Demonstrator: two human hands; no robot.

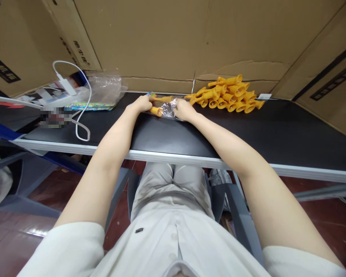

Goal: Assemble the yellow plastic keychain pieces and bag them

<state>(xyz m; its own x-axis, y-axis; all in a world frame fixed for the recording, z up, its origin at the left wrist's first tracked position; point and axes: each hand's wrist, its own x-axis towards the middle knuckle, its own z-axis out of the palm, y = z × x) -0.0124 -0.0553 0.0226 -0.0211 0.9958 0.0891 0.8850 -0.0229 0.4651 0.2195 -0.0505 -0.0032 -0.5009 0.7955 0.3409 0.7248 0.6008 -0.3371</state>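
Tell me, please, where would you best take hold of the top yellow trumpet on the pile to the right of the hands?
Probably by its narrow stem. The top yellow trumpet lies roughly level across the pile, flared bell pointing right and stem left. Come from above, at the left end, nearest the right hand, and pinch the stem across its width.

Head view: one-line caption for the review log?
Both hands, left and right, hold an orange toy trumpet in a clear bag beside a trumpet pile.

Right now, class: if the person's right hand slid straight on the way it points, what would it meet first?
Probably the pile of yellow toy horns, just beyond the right hand on the black table. Depth is hard to judge; it might pass beside them to the cardboard wall.
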